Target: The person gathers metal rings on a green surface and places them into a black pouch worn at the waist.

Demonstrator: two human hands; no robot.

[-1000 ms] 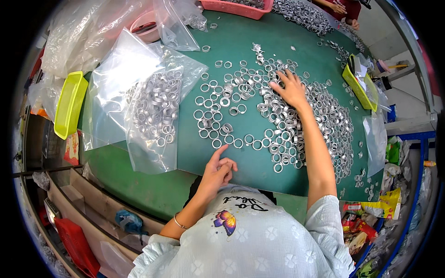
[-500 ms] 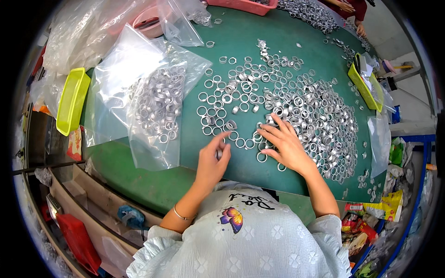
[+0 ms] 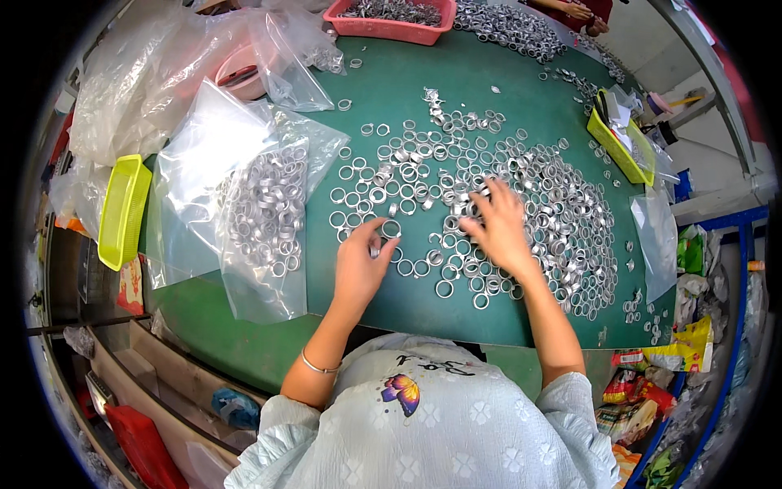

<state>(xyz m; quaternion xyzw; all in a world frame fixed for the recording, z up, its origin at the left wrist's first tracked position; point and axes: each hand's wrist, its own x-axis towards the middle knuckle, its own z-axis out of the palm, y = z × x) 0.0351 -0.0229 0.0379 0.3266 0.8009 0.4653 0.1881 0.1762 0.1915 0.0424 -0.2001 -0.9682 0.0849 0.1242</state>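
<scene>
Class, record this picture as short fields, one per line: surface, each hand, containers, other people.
Surface: green table
Left hand: thumb and forefinger at a metal ring; grip unclear
Right hand: fingers spread, on or just above the ring pile
Left: clear bag with rings inside; yellow-green basket beyond it
Right: second yellow-green basket
Far edge: pink tray of small metal parts
Other person: hands at far right
</scene>
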